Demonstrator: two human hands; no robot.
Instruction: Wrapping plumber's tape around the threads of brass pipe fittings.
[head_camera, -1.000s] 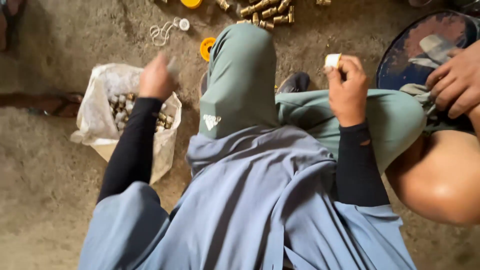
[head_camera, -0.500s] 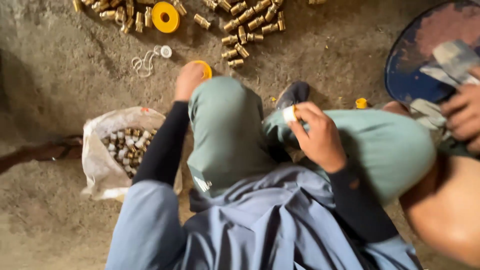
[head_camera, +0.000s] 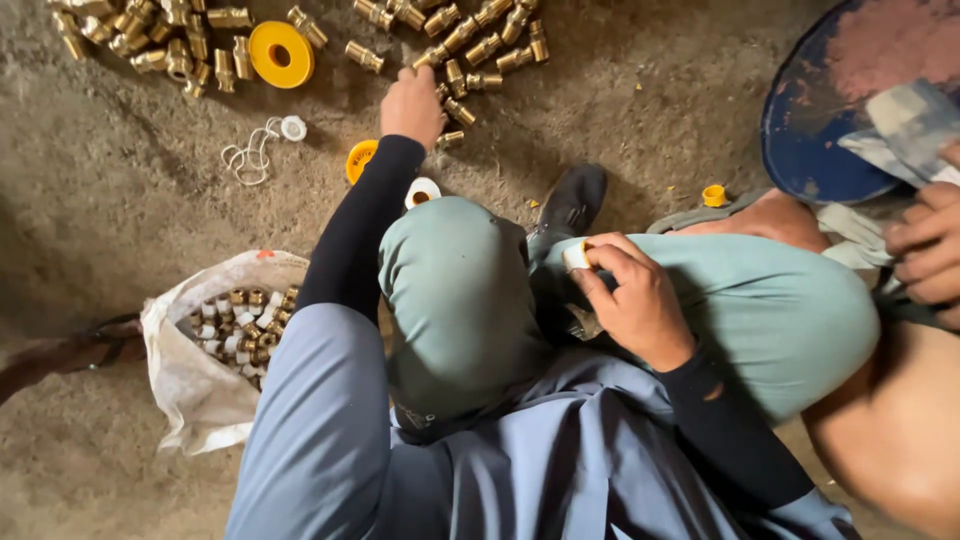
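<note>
I sit on the ground with my knees drawn up. My left hand (head_camera: 412, 104) is stretched forward to a scatter of brass pipe fittings (head_camera: 470, 45) on the floor, its fingers curled down onto them; what they hold is hidden. My right hand (head_camera: 628, 295) rests on my right thigh, pinching a small white roll of thread tape (head_camera: 576, 257). Another white tape roll (head_camera: 421, 191) lies by my left knee, with a yellow spool (head_camera: 358, 158) beside it.
A white sack (head_camera: 190, 385) of taped brass fittings sits at my left. More brass fittings (head_camera: 150, 40) and a yellow disc (head_camera: 280, 54) lie far left, near loose white tape (head_camera: 258, 148). Another person's hand (head_camera: 925, 250) and a blue round pan (head_camera: 835, 120) are at the right.
My left hand left the sack and reached forward to the fittings on the floor. My right hand came down onto my thigh with the tape roll. The view tilted forward.
</note>
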